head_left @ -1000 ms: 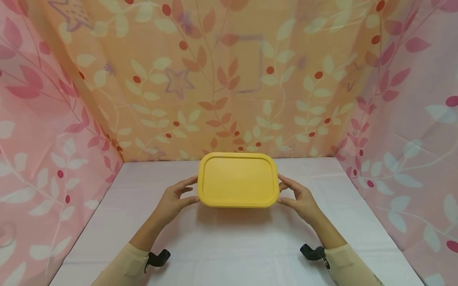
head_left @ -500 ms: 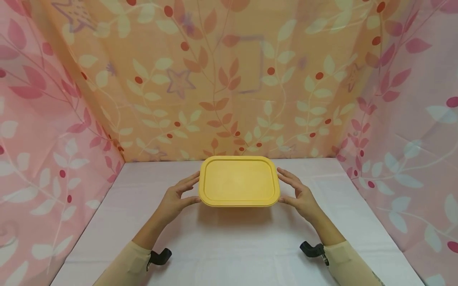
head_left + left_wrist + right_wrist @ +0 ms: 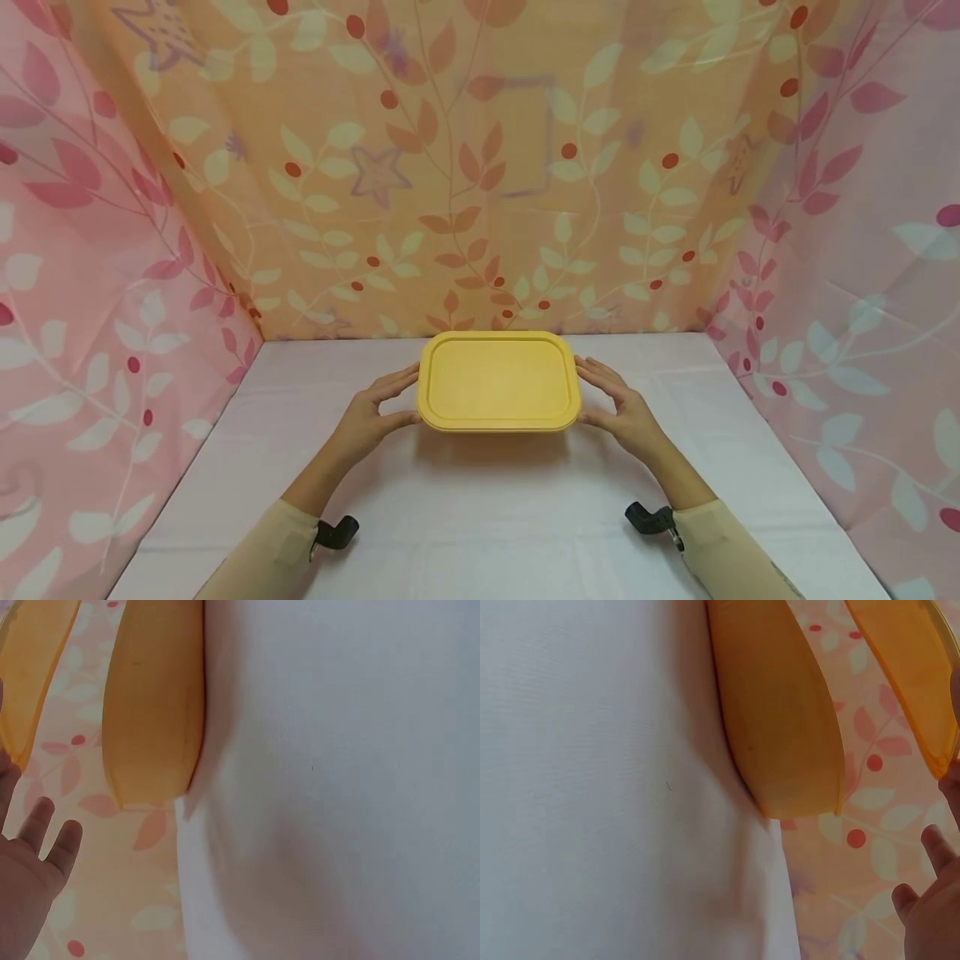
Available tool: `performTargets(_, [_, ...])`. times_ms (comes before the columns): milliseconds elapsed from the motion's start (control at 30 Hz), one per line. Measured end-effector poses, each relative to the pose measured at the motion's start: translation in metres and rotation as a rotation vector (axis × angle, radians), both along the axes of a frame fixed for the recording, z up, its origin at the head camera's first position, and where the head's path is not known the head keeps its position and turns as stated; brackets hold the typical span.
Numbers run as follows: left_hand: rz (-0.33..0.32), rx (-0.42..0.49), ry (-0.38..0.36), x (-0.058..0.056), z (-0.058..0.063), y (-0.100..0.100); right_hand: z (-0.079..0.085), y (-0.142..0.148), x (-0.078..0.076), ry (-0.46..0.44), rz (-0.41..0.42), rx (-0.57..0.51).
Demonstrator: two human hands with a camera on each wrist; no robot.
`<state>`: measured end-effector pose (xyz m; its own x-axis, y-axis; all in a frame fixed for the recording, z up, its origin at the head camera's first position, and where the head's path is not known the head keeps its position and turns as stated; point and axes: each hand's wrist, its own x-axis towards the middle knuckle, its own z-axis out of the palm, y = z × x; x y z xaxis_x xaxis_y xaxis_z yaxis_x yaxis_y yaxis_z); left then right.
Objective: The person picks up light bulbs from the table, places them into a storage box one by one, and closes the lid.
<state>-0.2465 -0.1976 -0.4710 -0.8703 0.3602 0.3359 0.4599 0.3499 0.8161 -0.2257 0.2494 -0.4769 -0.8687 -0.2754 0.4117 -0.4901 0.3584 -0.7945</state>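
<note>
A yellow rectangular lid (image 3: 498,381) with rounded corners is held up between both hands. My left hand (image 3: 365,427) holds its left end, thumb at the near corner and fingers farther back. At the opposite end my right hand (image 3: 632,425) grips the edge in the same way. Both wrist views show a yellow plastic container (image 3: 154,705) standing on the table below, with a gap between it and the lid (image 3: 30,675). From the head view the lid hides nearly all of the container. In the right wrist view the raised lid (image 3: 915,667) is over the container (image 3: 780,712).
A white cloth covers the table (image 3: 495,525). An orange leaf-patterned curtain (image 3: 480,167) hangs behind it, and pink ones (image 3: 82,292) stand at both sides. A black wrist mount (image 3: 337,533) juts from each sleeve.
The lid has come down slightly, its far edge appearing lower in the head view and its tilt flatter. My right hand has shifted a little inward.
</note>
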Motion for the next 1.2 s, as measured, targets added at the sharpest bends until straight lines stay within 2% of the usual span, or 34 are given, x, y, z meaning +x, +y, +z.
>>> performTargets(133, [0.008,0.005,-0.011,-0.007,-0.004,-0.001,0.013,-0.005,0.003,-0.014,-0.002,0.02])
performTargets(300, [0.024,-0.025,-0.041,-0.012,0.001,0.001,0.013,-0.006,-0.004,-0.031,-0.015,0.041])
performTargets(400, [0.023,-0.049,-0.052,-0.017,0.0,0.0,0.006,-0.004,-0.012,-0.051,-0.019,0.04])
performTargets(467, [0.024,-0.048,-0.07,-0.023,-0.006,-0.003,-0.002,-0.002,-0.019,-0.062,-0.022,0.044])
performTargets(600, [0.029,-0.052,-0.108,-0.028,-0.006,-0.004,-0.017,0.002,-0.033,-0.092,-0.014,0.031])
performTargets(800, [0.024,-0.059,-0.128,-0.034,-0.007,-0.006,-0.022,0.001,-0.041,-0.126,0.005,0.036])
performTargets(1033, [0.018,-0.085,-0.178,-0.039,-0.018,-0.01,-0.029,0.0,-0.045,-0.15,0.02,0.047])
performTargets(1200, [0.006,-0.063,-0.188,-0.048,-0.023,-0.01,-0.029,-0.002,-0.051,-0.161,0.022,0.037])
